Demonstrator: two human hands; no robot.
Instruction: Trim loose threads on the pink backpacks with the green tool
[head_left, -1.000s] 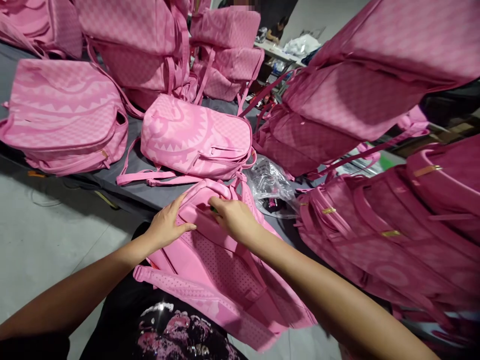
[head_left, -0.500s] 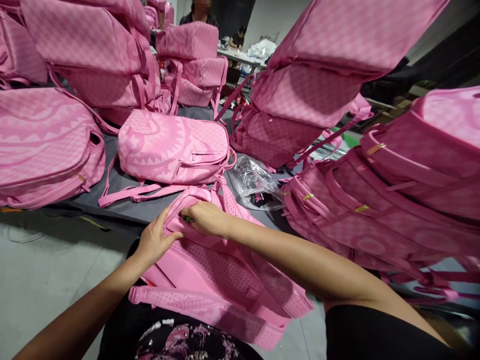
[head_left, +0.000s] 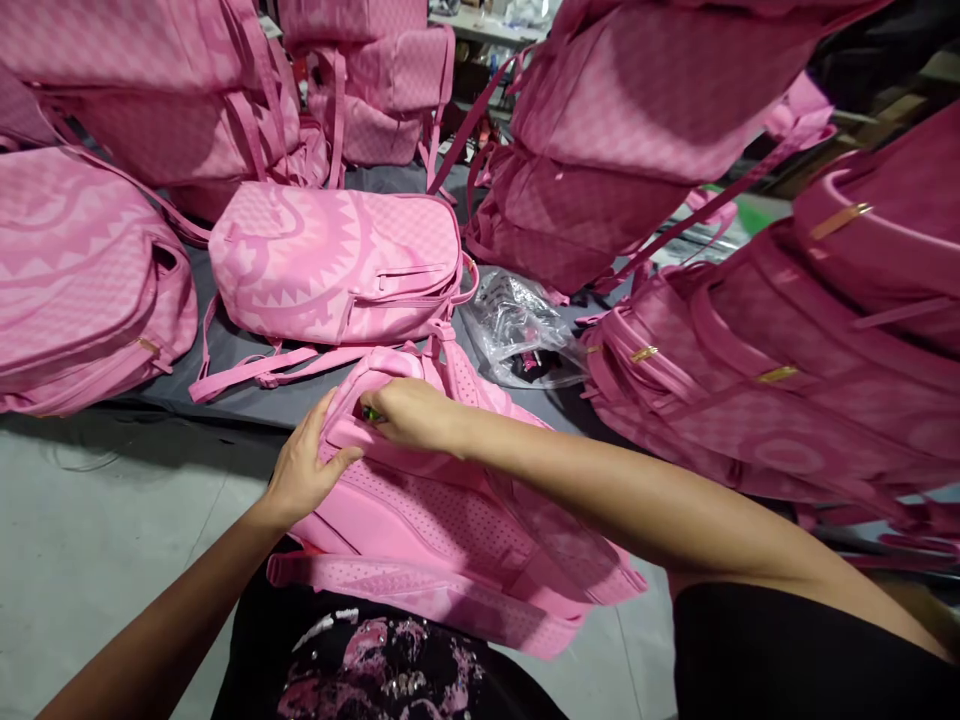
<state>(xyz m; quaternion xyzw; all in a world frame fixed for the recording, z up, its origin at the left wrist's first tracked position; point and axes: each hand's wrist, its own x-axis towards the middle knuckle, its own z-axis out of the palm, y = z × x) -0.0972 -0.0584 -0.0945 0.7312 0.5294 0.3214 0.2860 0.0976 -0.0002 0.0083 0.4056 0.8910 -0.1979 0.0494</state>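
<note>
A pink backpack point(head_left: 450, 510) leans against the table's front edge and my lap, its dotted back panel and straps turned up toward me. My left hand point(head_left: 309, 462) grips its upper left edge, with the thumb on the near side and the fingers along the rim. My right hand point(head_left: 412, 415) is curled at the opening near the top of this backpack. Something small, dark and green shows at its fingers; its kind cannot be made out. The fingertips are partly hidden by the fabric.
Another pink backpack point(head_left: 337, 260) lies flat just behind. A clear plastic bag point(head_left: 517, 330) with dark contents rests beside it. Stacks of pink backpacks point(head_left: 615, 110) rise behind, with more backpacks point(head_left: 750, 350) at right and one backpack point(head_left: 82, 280) at left on the grey-covered table point(head_left: 240, 400).
The view has tipped downward, so the things on the table sit higher in it. Both hands stay at the backpack's top, and the green bit by my right fingers shows more clearly.
</note>
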